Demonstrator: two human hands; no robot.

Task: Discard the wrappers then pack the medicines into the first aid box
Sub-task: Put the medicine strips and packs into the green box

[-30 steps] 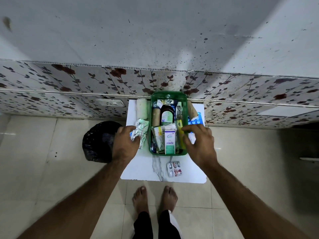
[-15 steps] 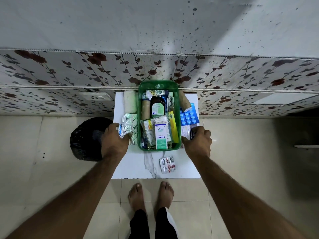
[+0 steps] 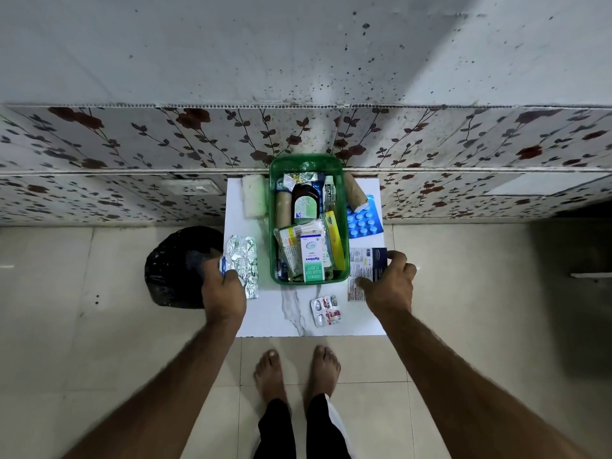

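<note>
Head view: left hand (image 3: 224, 286) fingers pinching crumpled foil wrappers (image 3: 243, 260); right hand (image 3: 390, 283) fingers gripping dark strip (image 3: 367, 266). Best: drop wrappers squarely into black bin (image 3: 178, 266), then tuck strip into green box (image 3: 275, 226).

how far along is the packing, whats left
Mostly packed: the green box already holds a bottle, cartons and tubes. In hand: the left hand grips crumpled foil wrappers beside the black bin bag; the right hand holds a dark sachet. Left on the table: blue blister pack, small pill strip, two rolls outside the box.
</note>
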